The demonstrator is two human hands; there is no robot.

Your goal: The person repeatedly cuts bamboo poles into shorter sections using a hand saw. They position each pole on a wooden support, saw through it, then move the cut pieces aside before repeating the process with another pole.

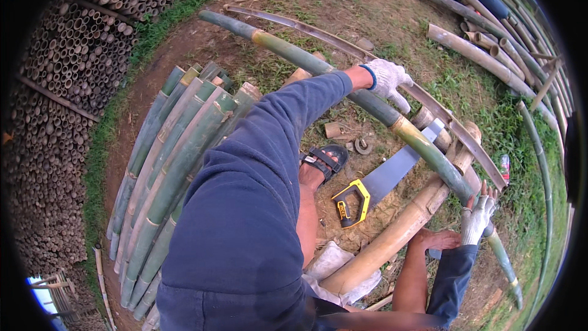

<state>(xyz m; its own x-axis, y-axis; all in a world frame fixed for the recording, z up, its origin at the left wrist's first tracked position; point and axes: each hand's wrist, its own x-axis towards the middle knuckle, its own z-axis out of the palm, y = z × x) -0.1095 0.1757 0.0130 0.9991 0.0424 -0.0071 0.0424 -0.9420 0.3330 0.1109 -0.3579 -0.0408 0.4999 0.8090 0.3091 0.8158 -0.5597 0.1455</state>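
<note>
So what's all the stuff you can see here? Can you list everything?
long bamboo pole: one, green, slanting across the middle, under both hands
bamboo poles: a bundle, too many to count, green and tan, on the ground at left
stacked bamboo: many, grey-brown, piled along the left edge
thick bamboo pole: one, tan, beneath the green pole
hand saw: one, yellow-and-black handle, lying on the dirt
sandal: one, black, on a foot
left hand: gloved white, on the pole
right hand: gloved grey, gripping the pole

Both gloved hands are gripping a long green bamboo pole [380, 110], left hand [387, 79] up top, right hand [478, 217] lower, yellow-handled handsaw [380, 185] lying underneath.
</note>
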